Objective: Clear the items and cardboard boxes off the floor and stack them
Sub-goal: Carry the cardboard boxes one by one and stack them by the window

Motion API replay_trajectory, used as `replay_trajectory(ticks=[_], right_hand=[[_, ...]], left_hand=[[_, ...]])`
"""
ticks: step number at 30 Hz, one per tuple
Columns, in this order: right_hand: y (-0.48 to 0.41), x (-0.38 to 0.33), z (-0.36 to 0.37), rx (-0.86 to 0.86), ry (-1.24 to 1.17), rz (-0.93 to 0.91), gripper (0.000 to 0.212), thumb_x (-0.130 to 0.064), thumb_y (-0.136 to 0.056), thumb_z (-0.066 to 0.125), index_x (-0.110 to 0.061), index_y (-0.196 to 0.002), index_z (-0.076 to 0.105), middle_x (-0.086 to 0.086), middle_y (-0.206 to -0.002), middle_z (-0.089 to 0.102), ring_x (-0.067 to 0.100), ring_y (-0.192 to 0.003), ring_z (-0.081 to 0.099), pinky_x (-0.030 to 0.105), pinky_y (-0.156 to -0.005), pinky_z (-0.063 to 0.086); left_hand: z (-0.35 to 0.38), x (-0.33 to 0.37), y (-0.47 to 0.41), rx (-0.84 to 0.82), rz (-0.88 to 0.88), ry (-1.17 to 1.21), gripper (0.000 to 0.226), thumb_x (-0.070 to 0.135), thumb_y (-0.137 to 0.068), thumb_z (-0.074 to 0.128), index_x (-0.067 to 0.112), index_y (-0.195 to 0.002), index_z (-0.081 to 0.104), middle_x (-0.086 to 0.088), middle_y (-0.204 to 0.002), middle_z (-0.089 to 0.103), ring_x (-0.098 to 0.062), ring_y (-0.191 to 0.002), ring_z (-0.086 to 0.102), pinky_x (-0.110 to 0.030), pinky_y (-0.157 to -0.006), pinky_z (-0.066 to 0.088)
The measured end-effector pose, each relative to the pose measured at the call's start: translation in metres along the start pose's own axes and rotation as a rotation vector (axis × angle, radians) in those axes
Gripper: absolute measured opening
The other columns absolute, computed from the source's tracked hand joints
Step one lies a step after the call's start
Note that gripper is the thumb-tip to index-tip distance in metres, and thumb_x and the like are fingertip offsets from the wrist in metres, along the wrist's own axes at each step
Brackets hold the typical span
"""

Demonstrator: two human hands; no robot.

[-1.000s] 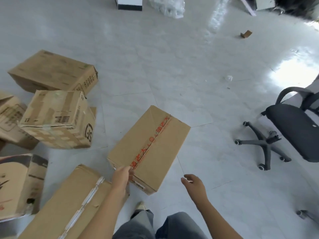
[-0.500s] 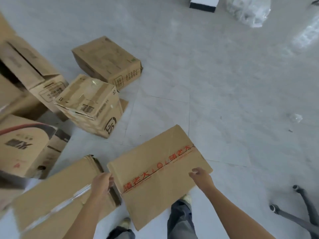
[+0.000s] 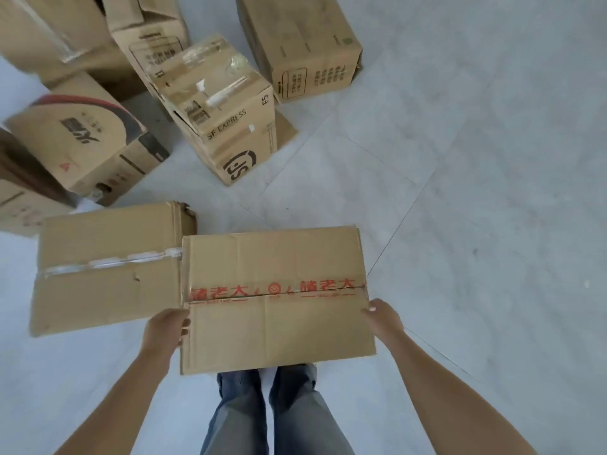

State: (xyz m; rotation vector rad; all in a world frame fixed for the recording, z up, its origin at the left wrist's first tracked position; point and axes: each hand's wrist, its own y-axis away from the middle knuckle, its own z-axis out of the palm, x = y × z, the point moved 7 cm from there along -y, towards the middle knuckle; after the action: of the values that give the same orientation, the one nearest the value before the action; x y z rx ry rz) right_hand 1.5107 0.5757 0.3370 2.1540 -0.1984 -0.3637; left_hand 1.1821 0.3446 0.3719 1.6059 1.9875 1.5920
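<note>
A brown cardboard box with red printed tape [image 3: 276, 323] is lifted in front of me, above my legs. My left hand [image 3: 166, 328] grips its left edge and my right hand [image 3: 382, 318] grips its right edge. To its left, on the floor, lies a long flat box with clear tape [image 3: 105, 267]; the held box overlaps its right end. Behind stand an SF Express box [image 3: 226, 123], a plain printed box [image 3: 302, 44] and a box with red and black print [image 3: 88, 139].
More cardboard boxes crowd the upper left corner [image 3: 59, 31] and the left edge [image 3: 16, 198]. Pale grey floor tiles [image 3: 476, 192] stretch to the right. My jeans-clad legs [image 3: 272, 415] are below the held box.
My right hand went from hanging free to gripping the box's right edge. Both hands raised the box off the floor and turned it square to me. My view swung left toward the pile.
</note>
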Motion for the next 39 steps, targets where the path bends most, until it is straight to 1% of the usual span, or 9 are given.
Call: replay_trajectory(ticks=[5,9,13,16,24,30,33,36,39], right_hand=[[-0.032,0.001,0.007,-0.018,0.083,-0.045,0.044,-0.023,-0.088,0.044,-0.017,-0.132,0.045,0.006,-0.125,0.053,0.024,-0.112,0.051,0.03,-0.076,0.043],[-0.073,0.005,0.02,0.031,0.054,-0.055,0.051,-0.025,-0.089,0.047,-0.019,-0.139,0.037,0.009,-0.132,0.046,0.026,-0.12,0.044,0.032,-0.078,0.042],[-0.111,0.014,0.017,0.091,-0.08,-0.032,0.067,-0.028,-0.09,0.052,-0.021,-0.147,0.019,0.013,-0.141,0.039,0.031,-0.129,0.037,0.043,-0.096,0.039],[-0.135,0.018,0.015,0.1,-0.123,-0.047,0.075,-0.031,-0.088,0.055,-0.024,-0.149,0.011,0.011,-0.146,0.036,0.032,-0.13,0.038,0.048,-0.102,0.038],[-0.162,0.04,0.043,0.018,-0.21,0.034,0.068,-0.035,-0.092,0.052,-0.017,-0.148,0.018,0.016,-0.137,0.045,0.033,-0.124,0.045,0.044,-0.101,0.038],[-0.159,0.037,0.045,0.172,-0.163,-0.005,0.046,-0.031,-0.093,0.047,-0.015,-0.136,0.041,0.013,-0.115,0.056,0.025,-0.086,0.053,0.032,-0.069,0.04],[-0.159,0.036,0.041,0.217,-0.212,0.014,0.043,-0.03,-0.092,0.047,-0.014,-0.132,0.044,0.015,-0.123,0.053,0.028,-0.096,0.054,0.032,-0.074,0.04],[-0.161,0.024,0.04,0.197,-0.285,0.002,0.042,-0.032,-0.094,0.047,-0.009,-0.129,0.045,0.007,-0.112,0.054,0.023,-0.095,0.051,0.034,-0.077,0.041],[-0.161,0.015,0.042,0.198,-0.3,0.035,0.043,-0.03,-0.093,0.051,-0.005,-0.127,0.043,0.003,-0.103,0.05,0.023,-0.09,0.051,0.034,-0.073,0.042]], left_hand=[[0.011,-0.03,-0.026,0.059,-0.114,-0.097,0.011,0.009,-0.083,0.048,0.006,-0.074,0.052,-0.013,-0.078,0.05,-0.024,-0.072,0.042,-0.032,-0.066,0.032],[0.033,-0.045,-0.063,0.122,-0.092,-0.261,0.032,0.009,-0.09,0.046,0.004,-0.12,0.055,-0.019,-0.105,0.06,-0.035,-0.089,0.054,-0.036,-0.079,0.04],[0.05,-0.058,-0.098,0.181,-0.099,-0.374,0.049,0.013,-0.092,0.045,0.007,-0.14,0.038,-0.02,-0.141,0.043,-0.04,-0.125,0.043,-0.045,-0.101,0.037],[0.052,-0.068,-0.119,0.233,-0.086,-0.423,0.053,0.014,-0.091,0.045,0.008,-0.142,0.034,-0.022,-0.142,0.039,-0.04,-0.128,0.036,-0.049,-0.104,0.034],[0.044,-0.093,-0.158,0.27,-0.159,-0.369,0.054,0.023,-0.093,0.045,0.009,-0.142,0.031,-0.023,-0.139,0.041,-0.04,-0.128,0.035,-0.049,-0.104,0.033],[0.033,-0.098,-0.166,0.328,-0.127,-0.308,0.045,0.031,-0.094,0.044,0.009,-0.133,0.046,-0.023,-0.125,0.053,-0.041,-0.116,0.046,-0.051,-0.094,0.043],[0.029,-0.101,-0.169,0.331,-0.133,-0.163,0.031,0.03,-0.094,0.046,0.004,-0.106,0.057,-0.018,-0.097,0.055,-0.033,-0.088,0.052,-0.038,-0.069,0.041],[0.026,-0.103,-0.17,0.302,-0.171,-0.02,0.028,0.031,-0.093,0.049,0.009,-0.076,0.051,-0.008,-0.078,0.046,-0.023,-0.082,0.04,-0.033,-0.069,0.032],[0.025,-0.104,-0.168,0.266,-0.192,-0.009,0.031,0.033,-0.094,0.049,0.014,-0.069,0.046,-0.005,-0.074,0.043,-0.023,-0.082,0.039,-0.031,-0.063,0.031]])
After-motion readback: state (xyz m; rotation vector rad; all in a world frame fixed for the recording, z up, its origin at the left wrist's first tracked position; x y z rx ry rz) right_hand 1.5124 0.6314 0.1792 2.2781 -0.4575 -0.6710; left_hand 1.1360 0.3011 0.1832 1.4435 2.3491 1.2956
